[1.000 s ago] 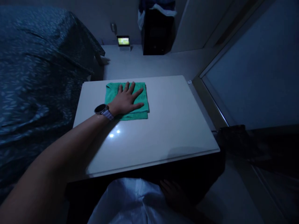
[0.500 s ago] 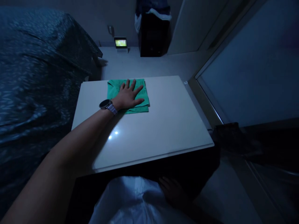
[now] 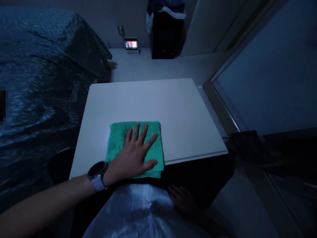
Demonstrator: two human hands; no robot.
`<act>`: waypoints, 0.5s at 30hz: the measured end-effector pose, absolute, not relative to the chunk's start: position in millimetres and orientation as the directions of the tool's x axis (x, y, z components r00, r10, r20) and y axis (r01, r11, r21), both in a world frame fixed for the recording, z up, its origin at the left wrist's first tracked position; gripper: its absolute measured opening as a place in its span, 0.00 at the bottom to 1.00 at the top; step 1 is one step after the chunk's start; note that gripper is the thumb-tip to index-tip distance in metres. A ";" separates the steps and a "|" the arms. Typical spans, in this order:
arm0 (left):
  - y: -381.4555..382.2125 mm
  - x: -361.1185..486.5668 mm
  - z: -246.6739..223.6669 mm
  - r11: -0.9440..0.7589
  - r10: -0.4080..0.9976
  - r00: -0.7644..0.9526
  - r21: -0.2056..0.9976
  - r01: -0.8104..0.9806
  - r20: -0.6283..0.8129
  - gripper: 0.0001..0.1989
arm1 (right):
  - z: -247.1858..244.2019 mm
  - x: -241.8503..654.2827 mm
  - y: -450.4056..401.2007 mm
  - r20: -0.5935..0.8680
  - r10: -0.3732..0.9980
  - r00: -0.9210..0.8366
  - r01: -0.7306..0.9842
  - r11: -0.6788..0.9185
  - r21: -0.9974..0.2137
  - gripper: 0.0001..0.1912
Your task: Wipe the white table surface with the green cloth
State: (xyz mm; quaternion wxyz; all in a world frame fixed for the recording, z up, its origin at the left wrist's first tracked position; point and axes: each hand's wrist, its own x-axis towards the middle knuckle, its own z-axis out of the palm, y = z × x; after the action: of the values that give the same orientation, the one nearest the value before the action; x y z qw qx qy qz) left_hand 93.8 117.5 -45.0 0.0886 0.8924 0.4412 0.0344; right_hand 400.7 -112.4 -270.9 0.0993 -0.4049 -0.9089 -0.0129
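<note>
My left hand point(image 3: 133, 153) lies flat with fingers spread on a folded green cloth point(image 3: 115, 137). The cloth rests on the white tabletop point(image 3: 180, 112), and its near edge hangs past the table's front edge. A watch point(image 3: 97, 170) is on my left wrist. Low in the view, my right hand point(image 3: 182, 196) rests in dim light by my lap, beside the light-coloured shirt point(image 3: 138, 208). Its fingers look stretched out and hold nothing that I can see.
To the left is a bed with a dark patterned cover point(image 3: 37, 82). Beyond the table, a small lit screen point(image 3: 131, 44) stands on the floor near a black cabinet point(image 3: 164, 38) with clothes on top. A pale panel point(image 3: 267, 76) stands at the right.
My left hand has drawn the green cloth from the table's far edge to its near edge. My right hand has stayed in place. The small screen's picture differs.
</note>
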 end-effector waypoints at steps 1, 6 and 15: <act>106.0 94.6 -46.6 -0.606 0.787 0.617 0.187 0.773 -0.005 0.51 | -270.2 400.1 -111.9 0.215 0.731 -0.648 0.739 0.671 -0.054 0.16; 104.1 102.7 -44.9 -0.624 0.765 0.643 0.197 0.756 -0.043 0.50 | -266.3 399.1 -110.4 0.263 0.708 -0.655 0.721 0.690 -0.060 0.15; 279.2 140.9 -28.0 -0.485 0.859 0.497 0.116 0.867 -0.126 0.45 | -265.5 395.6 -108.7 0.307 0.718 -0.625 0.732 0.675 -0.088 0.16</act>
State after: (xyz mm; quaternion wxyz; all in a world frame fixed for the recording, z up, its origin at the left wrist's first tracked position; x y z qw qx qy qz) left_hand 140.9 279.2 -28.0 0.0818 0.8613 0.5009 -0.0253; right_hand 395.6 -108.7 -265.5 0.1604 -0.4022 -0.9011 -0.0226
